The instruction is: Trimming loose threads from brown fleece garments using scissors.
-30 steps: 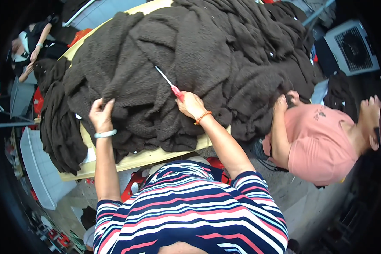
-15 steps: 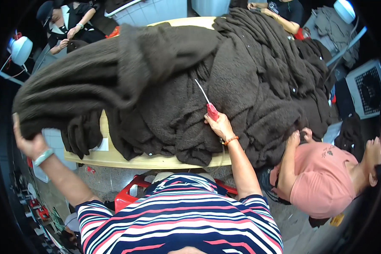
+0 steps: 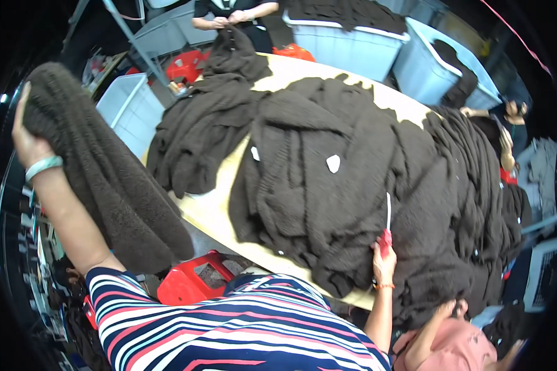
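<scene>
My left hand (image 3: pixel 32 141) is raised at the far left, its fingers closed on a dark brown knitted garment (image 3: pixel 105 179). The garment hangs down from it beside the table edge. In my right hand (image 3: pixel 385 266) is a red-handled tool (image 3: pixel 386 241) with a long, thin, pale shaft pointing away from me; its exact kind is unclear. Beneath that hand a large heap of dark brown garments (image 3: pixel 315 185) covers the middle of the table (image 3: pixel 210 210). Two small white pieces, perhaps tags, lie on the heap.
A second dark brown pile (image 3: pixel 192 136) lies at the table's left, where a co-worker's hands (image 3: pixel 229 20) handle fabric. Another person in pink (image 3: pixel 445 346) sits at the near right. Light-blue bins (image 3: pixel 346 49) stand behind the table. A red stool (image 3: pixel 195 278) is near my left side.
My left hand has lifted and pulled the garment off the heap to the left, so it now hangs beside the table. The view has turned left. The right hand still holds the red-handled tool.
</scene>
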Available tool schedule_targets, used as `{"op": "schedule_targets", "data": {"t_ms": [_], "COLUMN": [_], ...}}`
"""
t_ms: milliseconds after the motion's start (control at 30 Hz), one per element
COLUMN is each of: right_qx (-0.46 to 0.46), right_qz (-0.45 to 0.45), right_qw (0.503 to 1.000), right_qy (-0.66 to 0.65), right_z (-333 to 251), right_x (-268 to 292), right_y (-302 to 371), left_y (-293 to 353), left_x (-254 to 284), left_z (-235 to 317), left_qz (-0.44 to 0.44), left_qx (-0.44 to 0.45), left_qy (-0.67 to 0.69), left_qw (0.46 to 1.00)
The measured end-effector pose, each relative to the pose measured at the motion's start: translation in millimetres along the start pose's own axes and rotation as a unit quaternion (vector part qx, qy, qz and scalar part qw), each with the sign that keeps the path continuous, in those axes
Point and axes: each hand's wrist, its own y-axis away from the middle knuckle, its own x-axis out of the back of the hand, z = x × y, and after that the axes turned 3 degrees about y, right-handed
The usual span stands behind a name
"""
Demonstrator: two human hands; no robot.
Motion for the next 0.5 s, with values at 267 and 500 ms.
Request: {"op": "schedule_targets", "data": {"t_ms": [267, 500], "right_qx": [0.018, -0.028], "right_qz": [0.073, 0.115], "right_qw": [0.989, 0.979], "right_qy": [0.129, 0.168], "right_z": [-21, -44], "right_x": [-13, -28], "right_y": [5, 5], "left_y": [-110, -31], "left_x": [-22, -66], "left_z": [-170, -396], "left_qz": [-0.069, -0.149], "left_qx": [0.091, 0.281], "left_qy": [0.115, -0.032], "left_qw": [0.987, 0.947]}}
